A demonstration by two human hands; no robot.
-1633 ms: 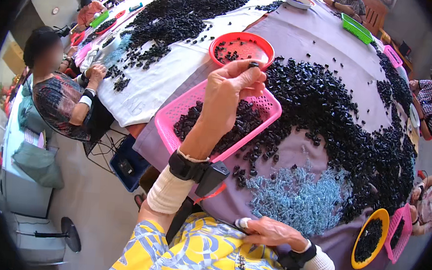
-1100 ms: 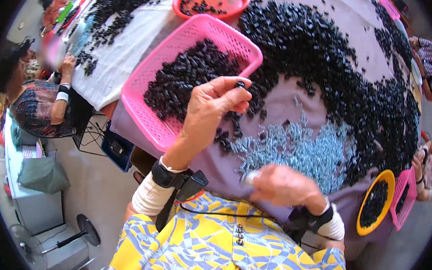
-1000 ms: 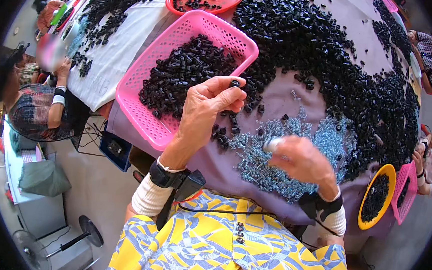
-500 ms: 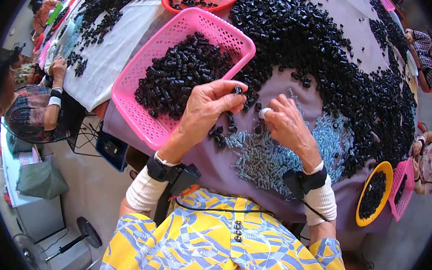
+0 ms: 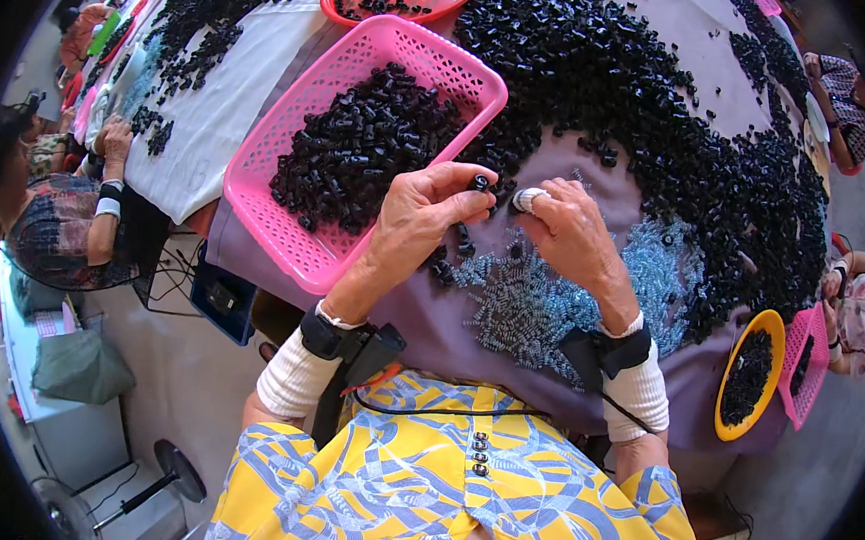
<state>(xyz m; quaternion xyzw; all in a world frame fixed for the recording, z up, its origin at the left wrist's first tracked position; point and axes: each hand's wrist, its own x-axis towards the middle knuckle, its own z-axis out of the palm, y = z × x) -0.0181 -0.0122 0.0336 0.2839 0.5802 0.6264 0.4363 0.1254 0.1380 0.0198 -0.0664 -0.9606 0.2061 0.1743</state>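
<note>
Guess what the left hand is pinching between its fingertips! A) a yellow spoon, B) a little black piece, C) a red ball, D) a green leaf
B: the left hand pinches a little black piece at its fingertips, beside the pink basket full of the same black pieces.

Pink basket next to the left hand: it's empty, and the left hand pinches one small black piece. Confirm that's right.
Not quite. The head view shows the pink basket heaped with small black pieces, not empty. The rest holds: the left hand pinches one small black piece at its fingertips, beside the basket.
</note>
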